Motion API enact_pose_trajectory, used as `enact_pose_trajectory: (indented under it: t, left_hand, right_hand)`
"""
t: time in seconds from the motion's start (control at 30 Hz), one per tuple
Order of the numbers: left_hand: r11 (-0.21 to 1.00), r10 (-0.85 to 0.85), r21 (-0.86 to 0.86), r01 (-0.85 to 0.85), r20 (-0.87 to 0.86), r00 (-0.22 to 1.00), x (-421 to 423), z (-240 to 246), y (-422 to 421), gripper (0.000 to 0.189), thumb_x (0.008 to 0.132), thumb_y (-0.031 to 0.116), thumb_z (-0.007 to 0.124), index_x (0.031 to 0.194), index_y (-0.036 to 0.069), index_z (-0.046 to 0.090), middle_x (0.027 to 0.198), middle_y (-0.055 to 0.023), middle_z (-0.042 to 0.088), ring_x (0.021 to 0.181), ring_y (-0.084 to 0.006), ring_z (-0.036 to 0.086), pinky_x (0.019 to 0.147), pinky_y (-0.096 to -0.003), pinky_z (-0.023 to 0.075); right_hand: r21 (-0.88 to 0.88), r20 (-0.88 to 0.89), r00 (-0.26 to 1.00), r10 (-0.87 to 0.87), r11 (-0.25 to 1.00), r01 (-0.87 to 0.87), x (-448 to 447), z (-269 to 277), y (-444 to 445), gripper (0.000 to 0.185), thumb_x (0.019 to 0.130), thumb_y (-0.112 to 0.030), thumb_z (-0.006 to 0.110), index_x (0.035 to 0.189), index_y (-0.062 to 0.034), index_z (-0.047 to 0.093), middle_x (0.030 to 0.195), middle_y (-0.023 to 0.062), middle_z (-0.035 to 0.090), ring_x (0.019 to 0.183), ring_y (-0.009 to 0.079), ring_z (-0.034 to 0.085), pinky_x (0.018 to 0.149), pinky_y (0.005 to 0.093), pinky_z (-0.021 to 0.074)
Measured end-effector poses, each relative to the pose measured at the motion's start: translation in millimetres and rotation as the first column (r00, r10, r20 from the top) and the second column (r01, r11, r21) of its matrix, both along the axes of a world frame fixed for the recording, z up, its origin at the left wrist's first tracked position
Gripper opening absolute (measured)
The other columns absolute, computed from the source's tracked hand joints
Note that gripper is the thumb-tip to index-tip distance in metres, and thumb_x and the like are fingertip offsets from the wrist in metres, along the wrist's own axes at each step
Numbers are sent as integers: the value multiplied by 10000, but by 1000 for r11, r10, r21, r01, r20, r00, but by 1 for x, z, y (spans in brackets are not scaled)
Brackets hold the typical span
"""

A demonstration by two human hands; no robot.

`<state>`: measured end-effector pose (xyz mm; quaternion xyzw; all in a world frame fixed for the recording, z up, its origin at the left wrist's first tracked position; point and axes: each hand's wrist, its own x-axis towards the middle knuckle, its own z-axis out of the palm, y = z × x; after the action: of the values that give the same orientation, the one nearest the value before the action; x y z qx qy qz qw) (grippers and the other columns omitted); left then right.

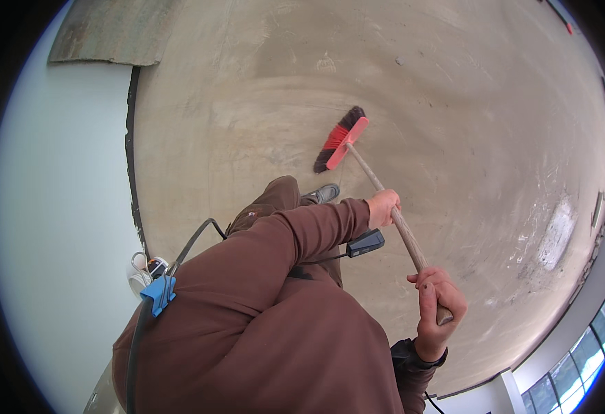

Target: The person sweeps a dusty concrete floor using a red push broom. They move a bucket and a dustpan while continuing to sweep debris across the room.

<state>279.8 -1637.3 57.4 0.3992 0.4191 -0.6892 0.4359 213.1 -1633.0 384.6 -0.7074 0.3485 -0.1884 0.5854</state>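
Note:
A push broom with a red head [348, 142] and dark and red bristles rests on the dusty concrete floor [261, 119]. Its wooden handle [410, 238] slants back toward my body. My left hand [384, 208] is wrapped around the middle of the handle. Close to the handle's end, my right hand [439, 300] grips it, and the rounded tip shows below the palm. A black box on a cable [365, 243] hangs just under my left wrist. My grey shoe [324, 193] stands a little behind the bristles.
At left runs a white wall [64, 181] with a dark strip along its base. A grey board [111, 31] lies at the upper left. White buckets [138, 279] stand by the wall. A white patch [556, 233] marks the floor at right, near windows [576, 357].

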Motion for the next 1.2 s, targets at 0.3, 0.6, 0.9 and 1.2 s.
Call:
enact_pose_trajectory:
  t: [0.3,0.6,0.9,1.2]
  left_hand:
    - [934,64,-349,-70,-30,998,53,110,-82,147,830,58,553,751,82,432,592,-36,442,498,-153,464,462,-306,420]
    - [944,286,-226,-239,208,935,270,98,-36,117,820,75,572,766,67,470,648,-62,467,590,-179,508,502,-350,433]
    - [944,192,147,-296,484,853,539,-12,121,253,820,152,546,636,120,375,612,-55,427,533,-175,441,511,-304,386]
    - [979,118,135,-151,228,967,413,-20,-50,255,862,73,430,1113,115,437,852,-93,531,694,-229,577,504,-411,437]
  right_hand:
    - [-318,-28,999,23,948,-31,72,55,-10,265,798,-75,614,593,-1,465,595,88,521,608,266,539,595,383,520]
    - [-142,215,915,340,938,-316,201,36,-50,220,726,-39,653,604,-3,474,606,89,521,630,275,558,635,422,556]
    - [104,442,796,415,857,-505,425,-133,-27,205,886,-8,572,696,58,536,734,109,584,730,212,562,712,295,462]
    - [146,103,994,40,988,-55,374,-37,-83,240,903,27,454,672,65,506,677,90,522,708,197,537,667,363,559]
